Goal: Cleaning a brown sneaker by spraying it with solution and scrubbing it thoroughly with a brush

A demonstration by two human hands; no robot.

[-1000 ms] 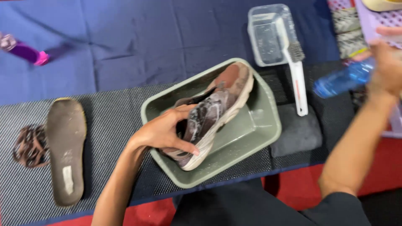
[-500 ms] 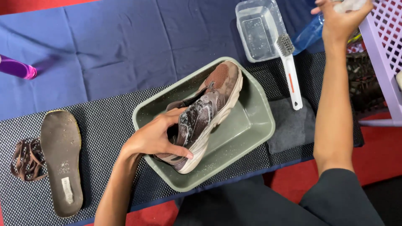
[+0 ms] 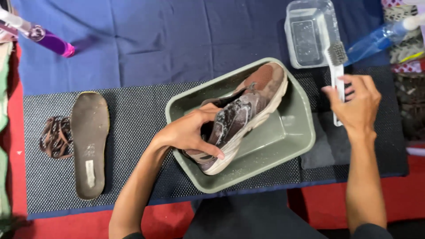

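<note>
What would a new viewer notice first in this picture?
The soapy brown shoe lies in the green basin at the centre, gripped by the left hand. To its right, the right hand reaches onto the white brush. On the left mat lies a dark insole.

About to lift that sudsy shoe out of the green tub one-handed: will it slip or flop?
Probably slippery: foam coats the shoe's side where the left hand grips it. The sole looks thick, so it should stay fairly stiff. Likely heavier than dry, since it looks wet in the tub.

bare forearms, dark sleeve edges, dark trousers
</note>
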